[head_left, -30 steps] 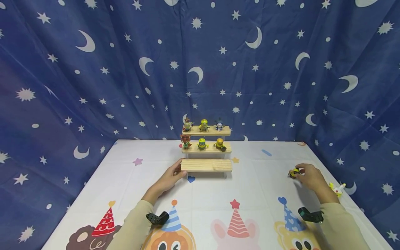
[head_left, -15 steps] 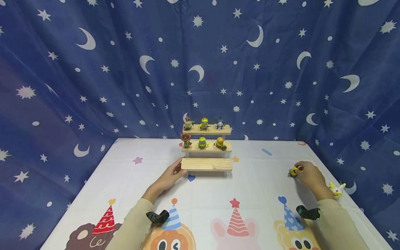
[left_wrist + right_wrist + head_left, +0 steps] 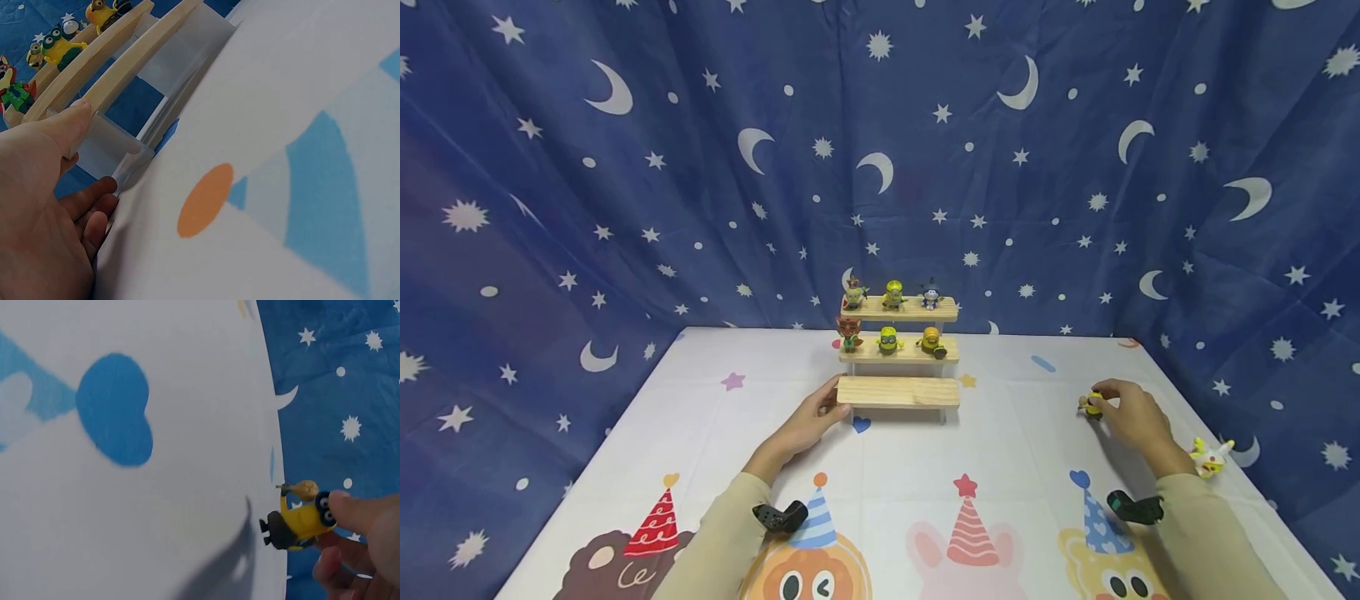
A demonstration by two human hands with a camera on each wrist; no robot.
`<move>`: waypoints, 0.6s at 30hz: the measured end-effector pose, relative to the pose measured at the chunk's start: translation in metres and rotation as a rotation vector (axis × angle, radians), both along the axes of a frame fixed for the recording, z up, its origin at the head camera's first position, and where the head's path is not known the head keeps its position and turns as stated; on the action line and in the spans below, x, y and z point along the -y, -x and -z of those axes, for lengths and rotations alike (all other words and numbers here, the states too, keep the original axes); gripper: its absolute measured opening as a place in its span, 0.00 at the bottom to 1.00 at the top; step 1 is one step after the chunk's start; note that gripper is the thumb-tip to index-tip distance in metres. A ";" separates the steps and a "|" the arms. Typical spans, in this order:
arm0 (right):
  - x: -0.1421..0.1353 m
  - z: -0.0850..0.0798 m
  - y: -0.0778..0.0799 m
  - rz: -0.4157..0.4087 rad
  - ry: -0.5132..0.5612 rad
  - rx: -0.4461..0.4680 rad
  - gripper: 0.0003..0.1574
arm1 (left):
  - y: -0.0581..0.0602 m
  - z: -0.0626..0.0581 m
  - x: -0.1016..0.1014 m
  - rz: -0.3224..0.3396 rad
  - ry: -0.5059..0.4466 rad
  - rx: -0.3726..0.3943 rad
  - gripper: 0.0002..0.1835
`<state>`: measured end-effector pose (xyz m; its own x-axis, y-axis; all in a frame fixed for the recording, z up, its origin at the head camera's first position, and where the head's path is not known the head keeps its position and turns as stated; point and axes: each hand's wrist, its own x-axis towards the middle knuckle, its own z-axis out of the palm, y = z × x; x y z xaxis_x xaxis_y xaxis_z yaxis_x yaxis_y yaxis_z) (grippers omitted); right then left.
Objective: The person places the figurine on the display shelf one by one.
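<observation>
My right hand [image 3: 1138,421] pinches a yellow minion figure [image 3: 300,522] by its head, thumb against the goggles. The figure has dark overalls and holds a small tan item; it is over the table's right side. My left hand [image 3: 805,423] holds the left end of the lowest step of a three-tier wooden display stand [image 3: 898,392]. Its thumb [image 3: 78,122] lies on the plank's end, with fingers by the clear support. On the middle tier stand a fox figure [image 3: 849,332], a green-goggled minion [image 3: 888,340] and another yellow figure [image 3: 932,340].
Three small figures, one of them a minion [image 3: 892,295], stand on the top tier. A white and yellow figure [image 3: 1210,457] lies near the table's right edge, beside my right forearm. A blue starry curtain [image 3: 880,167] rises behind the white printed tablecloth [image 3: 1022,467].
My right hand has moved slightly left and away from me with the minion figure, which now looks lifted off the table. My left hand stays at the stand.
</observation>
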<state>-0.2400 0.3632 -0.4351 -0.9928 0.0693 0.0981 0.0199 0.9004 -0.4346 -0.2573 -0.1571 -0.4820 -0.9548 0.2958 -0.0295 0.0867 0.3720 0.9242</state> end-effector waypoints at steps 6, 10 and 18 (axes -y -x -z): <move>0.011 -0.002 0.001 -0.066 0.092 -0.062 0.22 | 0.002 0.001 -0.001 0.010 -0.001 -0.001 0.40; 0.022 -0.007 0.000 -0.097 0.127 -0.098 0.22 | 0.003 0.002 0.000 0.010 0.005 -0.001 0.40; 0.045 -0.024 -0.002 -0.140 0.160 -0.136 0.23 | 0.002 0.001 0.000 0.003 0.026 0.005 0.41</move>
<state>-0.2376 0.3177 -0.4112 -0.9721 -0.0429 0.2307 -0.1692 0.8096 -0.5621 -0.2595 -0.1571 -0.4829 -0.9538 0.2974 -0.0425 0.0827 0.3959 0.9146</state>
